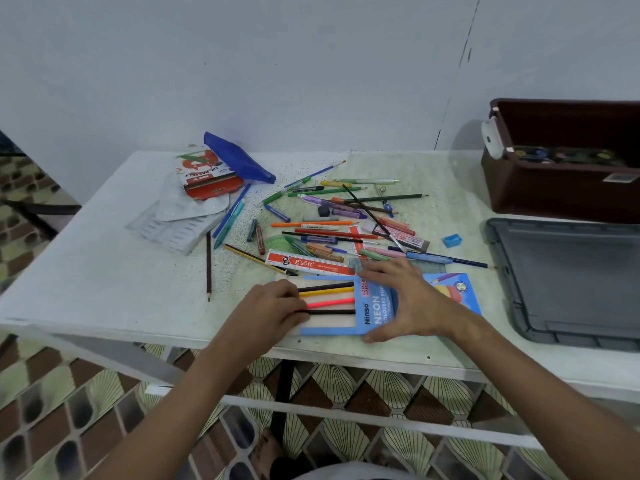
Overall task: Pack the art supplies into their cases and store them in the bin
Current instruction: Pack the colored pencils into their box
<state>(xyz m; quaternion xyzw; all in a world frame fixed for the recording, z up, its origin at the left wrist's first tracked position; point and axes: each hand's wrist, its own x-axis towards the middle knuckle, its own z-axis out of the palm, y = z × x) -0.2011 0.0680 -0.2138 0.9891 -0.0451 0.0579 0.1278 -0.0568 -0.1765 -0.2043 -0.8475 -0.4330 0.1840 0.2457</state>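
A blue pencil box (375, 311) marked "NEON" lies flat near the table's front edge. My right hand (405, 299) rests spread on top of it, fingers straight. Several coloured pencils (327, 296) stick out of the box's left end. My left hand (273, 304) grips their outer ends with curled fingers. Behind the box lies a loose heap of pencils, pens and crayons (332, 220), with a red-and-white ruler (310, 265) at its front. A brown bin (561, 161) stands at the back right with some items inside.
A grey lid (568, 282) lies at the right below the bin. A red oil pastel box (204, 174), a blue pouch (239, 159) and white plastic trays (180, 223) sit at the back left. A blue sharpener (452, 240) lies alone. A dark pencil (209, 265) lies at the left.
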